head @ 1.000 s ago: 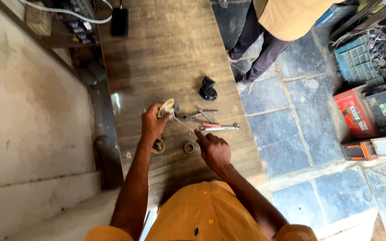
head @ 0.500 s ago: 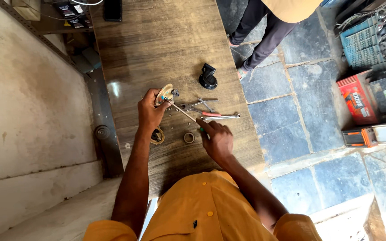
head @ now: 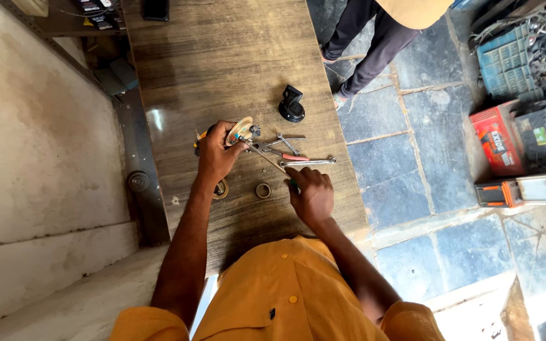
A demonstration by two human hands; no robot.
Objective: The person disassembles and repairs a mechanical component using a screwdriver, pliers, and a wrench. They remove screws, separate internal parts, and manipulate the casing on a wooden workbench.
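Since the half-second-earlier frame little has moved: both my hands keep their places on the wooden bench (head: 222,63), and the round part sits in the same grip. My left hand (head: 216,155) holds a round metal disc part (head: 242,131), fingers wrapped close around its edge, tilting it up off the bench near the middle of the board. My right hand (head: 311,196) is closed on a screwdriver (head: 272,163) with a green handle, mostly hidden in my fist; its thin shaft slants up and left to the disc, the tip touching it or just short, I cannot tell which. Just right of the disc lie pliers (head: 282,148) with red grips and a steel spanner (head: 308,162), close together, the screwdriver shaft crossing right beside them. Two small rings rest on the bench near my wrists: one brass-coloured ring (head: 221,188) partly hidden under my left forearm, one ring (head: 263,190) between my two hands. Further up the board stands a black horn-shaped part (head: 292,106), well apart from my hands. At the far end lies a dark phone (head: 155,9). Another person's legs (head: 374,44) in dark trousers stand on the stone floor beside the bench. Red and black batteries (head: 497,139) crowd the floor at right.
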